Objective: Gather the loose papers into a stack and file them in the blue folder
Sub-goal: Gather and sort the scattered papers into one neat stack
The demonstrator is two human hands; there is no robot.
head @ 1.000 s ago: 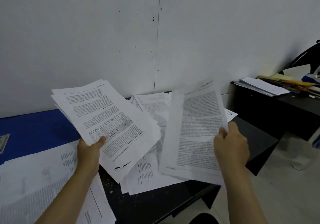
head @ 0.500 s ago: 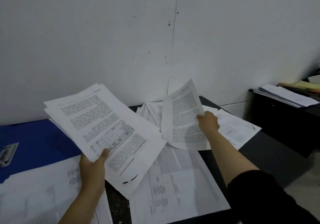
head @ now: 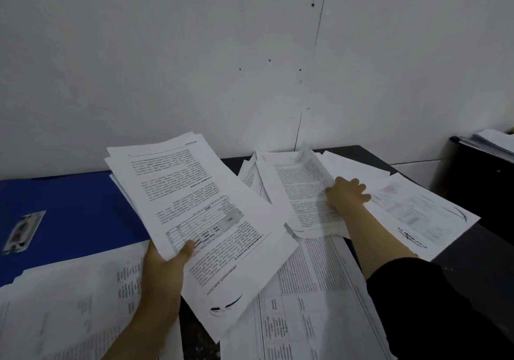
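The left hand [head: 164, 262] is closed in a pinch on the near edge of a bundle of sheets [head: 194, 206], thumb on top over the printed table and the fingers hidden underneath, so the bundle is held up off the desk and fans away toward the wall. The right hand [head: 346, 195] is reaching out over the far papers with its fingers partly curled and pressed down on the right edge of a printed page [head: 303, 190]; whether it has pinched that page or only rests on it cannot be told from here, though the far end of the sheet curls up a little. These papers are light, thin and limp, and they slide easily over one another, so a single sheet is best taken at an edge or corner with thumb above and fingers below, and a thicker bundle gripped firmly near the middle of one side so that it does not splay or shed pages. Around the hands more loose pages lie scattered: a large table sheet [head: 314, 290] under the right forearm, another page [head: 417, 212] off to the right at the desk's corner, and a spread of sheets [head: 69, 304] at the lower left. The blue folder [head: 69, 212] lies flat on the dark desk [head: 472, 254] to the left, partly covered by that spread and well apart from the right hand.
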